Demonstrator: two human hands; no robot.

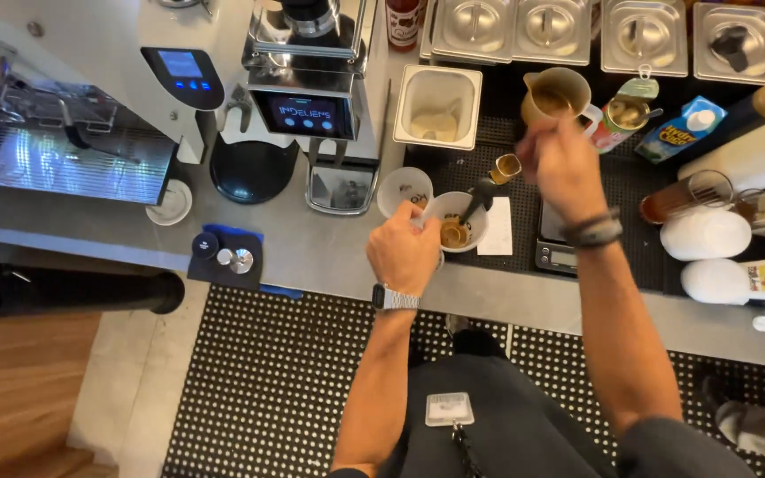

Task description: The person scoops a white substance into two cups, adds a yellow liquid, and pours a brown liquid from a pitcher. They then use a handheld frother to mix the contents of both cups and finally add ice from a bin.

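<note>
Head view: my left hand (403, 252) grips one white cup (456, 221) holding brown liquid, near the worktop's front edge. My right hand (564, 168) pinches a long spoon (487, 190); its axis slants from the cup up-right. One empty white cup (403, 188) stands beside it, one brown-stained pitcher (558, 93) behind.

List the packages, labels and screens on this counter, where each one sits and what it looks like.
Grinder screen: centre back, dark rectangle, blue glow.
Machine screen: left of it, small blue panel on white.
Carton: right, blue and yellow, white cap.
Can: beside carton, lid peeled up.
Badge: at person's waist, white card.
</note>
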